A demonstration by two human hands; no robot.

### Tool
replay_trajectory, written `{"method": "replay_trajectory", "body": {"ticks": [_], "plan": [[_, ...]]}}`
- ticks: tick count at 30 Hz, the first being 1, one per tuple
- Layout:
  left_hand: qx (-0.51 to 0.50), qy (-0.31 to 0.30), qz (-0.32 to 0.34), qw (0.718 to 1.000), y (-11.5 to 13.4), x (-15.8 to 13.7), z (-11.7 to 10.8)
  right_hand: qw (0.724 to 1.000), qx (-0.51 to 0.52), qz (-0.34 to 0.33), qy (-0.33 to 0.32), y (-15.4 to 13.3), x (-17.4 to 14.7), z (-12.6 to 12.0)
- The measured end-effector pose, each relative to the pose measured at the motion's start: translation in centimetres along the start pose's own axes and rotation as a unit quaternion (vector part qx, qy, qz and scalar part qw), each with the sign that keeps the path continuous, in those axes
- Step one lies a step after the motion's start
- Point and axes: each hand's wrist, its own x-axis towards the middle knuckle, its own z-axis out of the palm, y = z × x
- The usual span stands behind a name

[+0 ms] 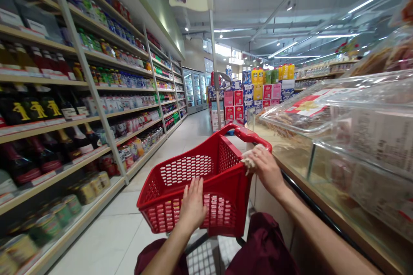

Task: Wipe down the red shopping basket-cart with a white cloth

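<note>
Head view: your red cart (pixel 237 197) stands on the tiled floor (pixel 125 227) before your knees (pixel 264 249), just beside the worktop (pixel 322 200). Your left hand (pixel 193 204) lies against the cart's near side, fingers straight and together, seemingly braced rather than gripping; you cannot count on it to stop a roll. Your right hand (pixel 266 167) is partly closed, fingers bent over a pale cloth (pixel 251 158) pressed to the corner below the handle (pixel 253 136). If you push hard at that corner, the cart could swing or slide, since the force falls at one end. The cloth could catch on the corner or bunch and slip, because only the fingers seem to hold it. Your right forearm runs close to the black rail (pixel 290 179); a sudden slip could knock it there, or jolt the clear packs (pixel 303 116) above.
</note>
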Motion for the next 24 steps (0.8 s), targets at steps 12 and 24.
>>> {"method": "replay_trajectory", "body": {"ticks": [12, 24], "plan": [[0.000, 0.009, -0.010, 1.000, 0.1, 0.1, 0.4, 0.996, 0.090, -0.012, -0.010, -3.5, -7.1, 0.3], [0.012, 0.017, -0.009, 1.000, 0.2, -0.1, 0.4, 0.996, 0.093, -0.006, 0.011, -3.2, -7.1, 1.3]]}}
